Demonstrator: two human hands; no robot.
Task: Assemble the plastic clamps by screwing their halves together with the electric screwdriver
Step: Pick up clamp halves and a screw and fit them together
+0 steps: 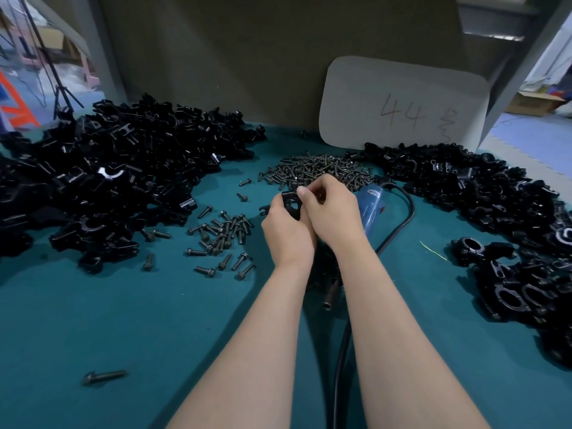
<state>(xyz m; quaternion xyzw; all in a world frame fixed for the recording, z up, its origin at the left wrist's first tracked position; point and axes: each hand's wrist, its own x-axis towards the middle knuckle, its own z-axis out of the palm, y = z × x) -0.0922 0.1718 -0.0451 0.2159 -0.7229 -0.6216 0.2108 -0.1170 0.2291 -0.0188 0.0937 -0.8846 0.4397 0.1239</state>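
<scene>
My left hand [286,230] grips a black plastic clamp [291,202] above the middle of the teal table. My right hand [331,212] pinches at the clamp's top with thumb and fingertips; whatever it pinches is too small to see. The blue electric screwdriver [370,209] lies on the table just right of my right hand, partly hidden by it, and its black cable [405,212] loops back toward me. A heap of dark screws [315,171] lies right behind my hands.
A big pile of black clamp halves [102,181] covers the left of the table [123,320]. Another pile with assembled clamps [507,230] fills the right. Loose screws [223,239] are scattered left of my hands. A grey card marked 44 [402,109] leans against the back wall.
</scene>
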